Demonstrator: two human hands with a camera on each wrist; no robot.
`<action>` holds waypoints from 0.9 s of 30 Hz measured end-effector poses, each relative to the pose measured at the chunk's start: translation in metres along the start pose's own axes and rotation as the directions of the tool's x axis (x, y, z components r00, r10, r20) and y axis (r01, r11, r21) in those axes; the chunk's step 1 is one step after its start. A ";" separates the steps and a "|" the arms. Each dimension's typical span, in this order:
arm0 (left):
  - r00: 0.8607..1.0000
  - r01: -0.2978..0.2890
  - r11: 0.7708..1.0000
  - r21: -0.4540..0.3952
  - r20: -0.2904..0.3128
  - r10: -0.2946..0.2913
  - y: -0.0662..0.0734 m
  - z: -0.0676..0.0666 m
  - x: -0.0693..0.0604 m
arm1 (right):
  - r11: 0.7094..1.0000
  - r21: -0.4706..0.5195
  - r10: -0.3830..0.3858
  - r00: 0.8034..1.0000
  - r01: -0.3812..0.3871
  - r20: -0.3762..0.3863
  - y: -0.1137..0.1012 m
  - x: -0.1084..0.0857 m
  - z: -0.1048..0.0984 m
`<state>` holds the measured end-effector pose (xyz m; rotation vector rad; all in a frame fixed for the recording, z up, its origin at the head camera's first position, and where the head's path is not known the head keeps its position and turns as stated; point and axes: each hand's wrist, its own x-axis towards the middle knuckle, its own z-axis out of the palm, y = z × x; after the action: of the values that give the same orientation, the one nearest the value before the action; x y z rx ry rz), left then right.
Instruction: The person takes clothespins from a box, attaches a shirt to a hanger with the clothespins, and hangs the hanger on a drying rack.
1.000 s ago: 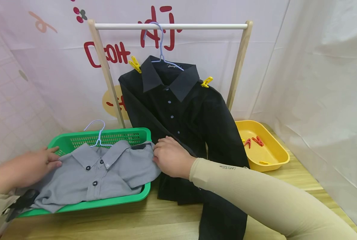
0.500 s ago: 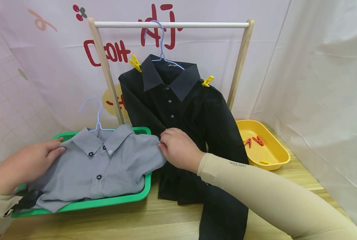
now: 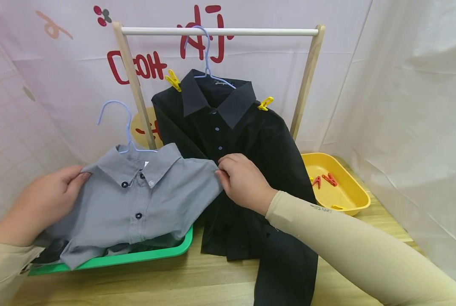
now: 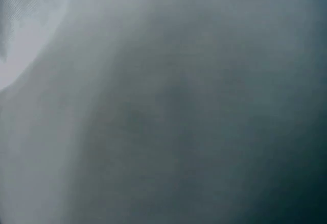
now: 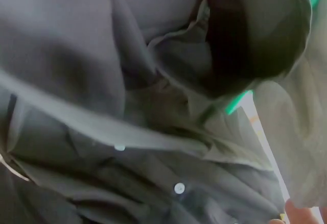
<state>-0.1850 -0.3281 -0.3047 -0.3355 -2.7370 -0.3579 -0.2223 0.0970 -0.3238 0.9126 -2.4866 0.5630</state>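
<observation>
A grey button-up shirt (image 3: 113, 212) on a light purple hanger (image 3: 129, 127) is held up by both hands in the head view. My left hand (image 3: 52, 197) pinches its shoulder at the left. At the other shoulder, my right hand (image 3: 245, 180) grips the cloth between thumb and fingers. The shirt's lower part hangs into the green basket (image 3: 151, 256). Blurred grey cloth (image 4: 168, 106) fills the left wrist view. In the right wrist view, folds of grey cloth (image 5: 56, 35) cover most of the picture, with fingertips (image 5: 301, 215) at the lower right corner.
A black shirt (image 3: 281, 148) hangs from the rack's white bar (image 3: 251, 32), yellow clothespins (image 3: 265, 103) on its shoulders. Its long sleeve reaches the wooden table (image 3: 220, 282). Behind it at the right stands a yellow tray (image 3: 350, 197) with red clothespins (image 3: 329, 179).
Both hands have lifted the grey shirt and its hanger up from the green basket and moved slightly to the right. The hanger hook now stands higher. The black shirt stays on the rack.
</observation>
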 end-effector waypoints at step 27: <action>0.874 -0.230 0.973 0.009 -0.438 0.210 0.077 0.009 0.009 | 0.995 0.042 0.089 0.988 -0.096 0.129 0.013 0.007 -0.045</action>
<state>-0.1746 -0.2518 -0.2943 -0.5070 -2.2257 -0.3784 -0.2246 0.1248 -0.2860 0.8797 -2.6513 0.6158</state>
